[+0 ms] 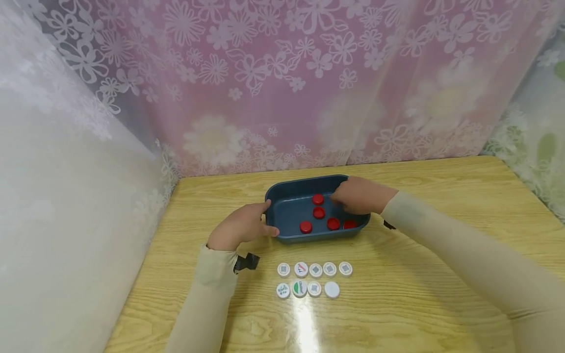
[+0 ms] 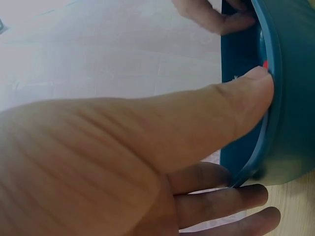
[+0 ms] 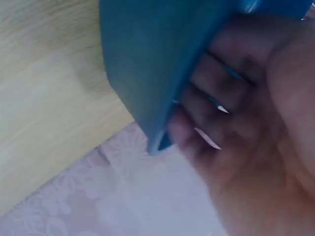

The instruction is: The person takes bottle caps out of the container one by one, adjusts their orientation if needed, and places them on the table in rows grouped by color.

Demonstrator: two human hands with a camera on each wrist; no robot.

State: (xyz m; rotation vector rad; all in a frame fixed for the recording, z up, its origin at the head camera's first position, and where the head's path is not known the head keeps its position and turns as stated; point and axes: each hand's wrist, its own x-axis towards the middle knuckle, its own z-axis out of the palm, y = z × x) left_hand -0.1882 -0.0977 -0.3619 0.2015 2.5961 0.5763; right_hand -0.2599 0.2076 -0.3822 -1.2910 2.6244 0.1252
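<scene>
My left hand [image 1: 240, 225] holds the left end of a dark blue tray [image 1: 287, 239]. Its thumb [image 2: 251, 93] lies on the rim in the left wrist view, with the other fingers below, close to the tray's corner. Over the tray's right end, my right hand [image 1: 359, 195] reaches inside with bent fingers. The fingertips are hidden, so I cannot tell whether they hold anything. Several red bottle caps lie in the tray, among them one cap [image 1: 318, 199] near the right fingers and another cap [image 1: 306, 226] by the front wall.
In front of the tray, white bottle caps form two rows on the wooden table [image 1: 212, 196], a back row with a printed cap [image 1: 315, 270] and a front row with a plain cap [image 1: 332, 289]. A pink floral curtain [image 1: 273, 98] hangs behind the table.
</scene>
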